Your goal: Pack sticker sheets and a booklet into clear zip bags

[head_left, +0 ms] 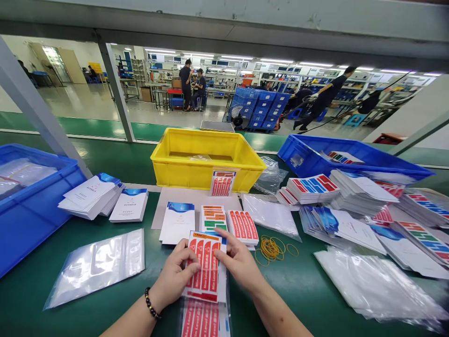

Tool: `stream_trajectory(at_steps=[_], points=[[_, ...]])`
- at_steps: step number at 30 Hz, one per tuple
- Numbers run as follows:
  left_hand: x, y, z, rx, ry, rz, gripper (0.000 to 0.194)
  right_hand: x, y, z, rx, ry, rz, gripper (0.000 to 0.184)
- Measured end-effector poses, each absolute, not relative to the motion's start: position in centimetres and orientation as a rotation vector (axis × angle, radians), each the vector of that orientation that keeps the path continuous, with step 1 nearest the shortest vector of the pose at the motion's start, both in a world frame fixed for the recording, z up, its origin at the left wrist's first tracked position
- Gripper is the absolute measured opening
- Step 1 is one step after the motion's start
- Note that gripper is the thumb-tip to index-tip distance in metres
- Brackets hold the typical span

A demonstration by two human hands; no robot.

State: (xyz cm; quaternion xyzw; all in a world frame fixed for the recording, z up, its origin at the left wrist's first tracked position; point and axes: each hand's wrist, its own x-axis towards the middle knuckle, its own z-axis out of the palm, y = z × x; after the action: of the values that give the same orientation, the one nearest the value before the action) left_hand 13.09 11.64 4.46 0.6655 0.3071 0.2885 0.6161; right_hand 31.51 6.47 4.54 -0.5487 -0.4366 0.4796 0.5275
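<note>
The red-and-white label sheet [203, 267], printed "Min Level" on long red strips with an orange band at its top, is held between the left hand [177, 271] and the right hand [238, 257], its printed face showing; the white card [221, 281], blue near its top, lies behind it and shows along the right side; the clear bag [228, 320] lies below them at the near edge of the view, with red "Max Level" strips [201, 320] showing through it.
</note>
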Motion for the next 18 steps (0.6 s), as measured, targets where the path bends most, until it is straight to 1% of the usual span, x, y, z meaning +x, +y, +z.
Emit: stream_trajectory(at_steps=[2, 3, 5, 6, 10, 13, 16, 18], points=[[13.0, 11.5, 4.3, 1.546, 0.712, 0.694, 0.022, 31.5, 6.3, 5.2, -1.353, -1.295, 1.099, 0.018], [13.0, 11.5, 4.3, 1.553, 0.714, 0.704, 0.023, 31.5, 6.2, 5.5, -1.346, -1.415, 1.085, 0.012], [13.1, 11.4, 4.2, 1.542, 0.721, 0.724, 0.023, 31.5, 6.1, 6.1, -1.283, -1.565, 1.139, 0.015], [13.1, 11.4, 4.2, 1.526, 0.728, 0.737, 0.023, 31.5, 6.0, 6.3, -1.257, -1.598, 1.188, 0.013], [13.4, 11.4, 4.3, 1.436, 0.731, 0.772, 0.021, 31.4, 6.0, 5.9, -1.316, -1.562, 1.249, 0.013], [13.4, 11.6, 4.5, 1.273, 0.766, 0.636, 0.033, 31.4, 6.0, 5.4, -1.356, -1.419, 1.247, 0.020], [13.3, 11.7, 4.7, 1.215, 0.850, 0.511, 0.033, 31.3, 6.0, 5.4, -1.391, -1.276, 1.288, 0.031], [13.2, 11.7, 4.8, 1.229, 0.896, 0.507, 0.033, 31.1, 6.1, 5.5, -1.418, -1.227, 1.311, 0.029]])
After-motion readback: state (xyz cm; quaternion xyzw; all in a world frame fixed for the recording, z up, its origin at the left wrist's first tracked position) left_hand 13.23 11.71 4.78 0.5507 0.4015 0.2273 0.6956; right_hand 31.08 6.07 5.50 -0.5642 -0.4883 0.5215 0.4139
